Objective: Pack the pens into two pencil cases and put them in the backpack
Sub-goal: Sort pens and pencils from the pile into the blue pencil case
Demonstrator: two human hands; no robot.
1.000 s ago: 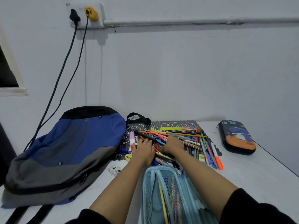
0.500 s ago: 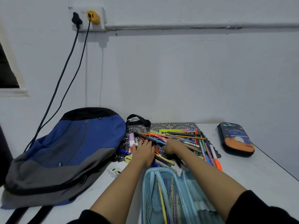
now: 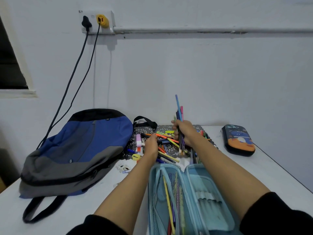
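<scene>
Through the head camera: the right hand (image 3: 184,133) clenches a bundle of pens (image 3: 179,114) above the loose pile (image 3: 166,145) at the tabletop's (image 3: 254,175) far edge. The left hand (image 3: 151,146) lies on that pile (grip unclear). The open blue pencil case (image 3: 191,192) at the near edge holds few, the dark pencil case (image 3: 238,140) near the far right corner looks closed, and the backpack (image 3: 76,150) lies flat on the left. Most work remains, I'd judge.

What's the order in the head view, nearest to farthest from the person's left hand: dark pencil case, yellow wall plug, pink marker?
From the left hand:
1. Pink marker, just to its left.
2. Dark pencil case, well off to the right.
3. Yellow wall plug, high up at the back left.
</scene>
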